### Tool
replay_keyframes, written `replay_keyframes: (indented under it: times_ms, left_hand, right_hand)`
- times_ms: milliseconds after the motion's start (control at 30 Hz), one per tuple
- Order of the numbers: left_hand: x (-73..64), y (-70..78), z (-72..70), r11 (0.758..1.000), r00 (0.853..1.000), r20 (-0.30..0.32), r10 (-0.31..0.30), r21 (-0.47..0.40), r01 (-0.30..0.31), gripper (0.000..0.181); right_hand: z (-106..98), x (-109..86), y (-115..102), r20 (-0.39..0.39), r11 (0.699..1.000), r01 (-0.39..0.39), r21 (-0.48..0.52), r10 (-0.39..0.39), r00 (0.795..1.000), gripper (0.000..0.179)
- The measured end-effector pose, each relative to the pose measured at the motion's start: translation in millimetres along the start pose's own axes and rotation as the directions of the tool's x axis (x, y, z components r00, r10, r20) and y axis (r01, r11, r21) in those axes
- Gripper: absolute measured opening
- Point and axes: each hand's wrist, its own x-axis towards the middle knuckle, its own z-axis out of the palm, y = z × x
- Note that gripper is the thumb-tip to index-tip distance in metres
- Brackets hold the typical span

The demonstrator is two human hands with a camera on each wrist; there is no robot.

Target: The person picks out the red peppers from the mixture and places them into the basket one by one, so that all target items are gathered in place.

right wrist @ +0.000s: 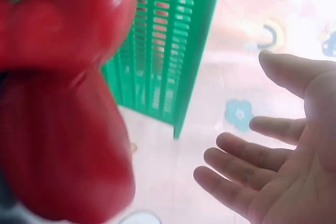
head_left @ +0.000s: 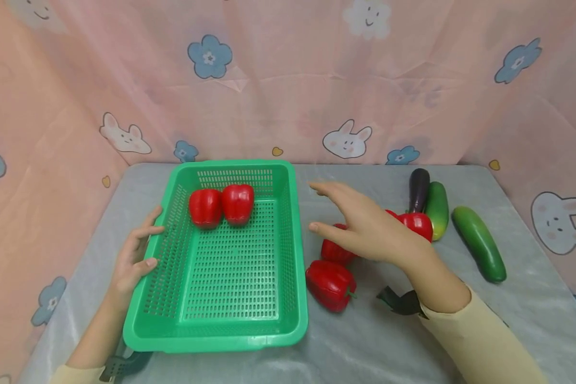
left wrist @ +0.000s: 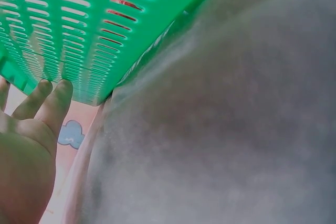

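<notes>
Pepper pair (head_left: 238,204): side by side near the back wall inside the green basket (head_left: 221,344); glossy, lobed, apparently part of a loading step underway.
Basket: toward the left edge of the worktop (head_left: 533,298); plastic-looking, slotted walls, gridded floor, rounded corners.
Loose peppers (head_left: 328,282): right of basket; red, smooth, blocky; likely next to be gripped and lifted over the rim.
Right hand (head_left: 365,224): fingers spread, holding nothing, above loose peppers.
Left hand (head_left: 129,261): fingers extended, touching basket's left side, seemingly steadying.
Eggplant (head_left: 419,188): near the back edge, slim, dark.
Cucumbers (head_left: 480,242): toward the right edge, long, green, shiny.
</notes>
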Motion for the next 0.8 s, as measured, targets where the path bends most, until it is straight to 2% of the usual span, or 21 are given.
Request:
replay_keyframes:
  times_ms: [233,433,567,800]
  left_hand:
    - [-0.6,0.4,0.6,1.0,1.0,-0.004,0.007,-0.01,-0.007,0.057]
    - [-0.4,1.1,-0.3,1.0,1.0,-0.003,0.001,0.004,-0.001,0.056]
    - [-1.6,0.6,-0.6,1.0,1.0,-0.001,-0.003,0.007,0.003,0.057]
    - [-2.5,0.7,-1.3,0.999,1.0,0.001,-0.005,0.051,0.005,0.056]
  right_hand:
    - [-17,-29.1,19,-0.106,0.999,-0.031,-0.041,0.027,0.994,0.072]
    - [-27,-47.3,35,-0.172,0.998,-0.061,-0.034,0.054,0.984,0.065]
    - [-35,-53.2,43,-0.174,0.995,-0.098,-0.021,0.093,0.98,0.065]
    - [-42,-56.1,61,-0.11,0.986,-0.163,-0.014,0.161,0.981,0.07]
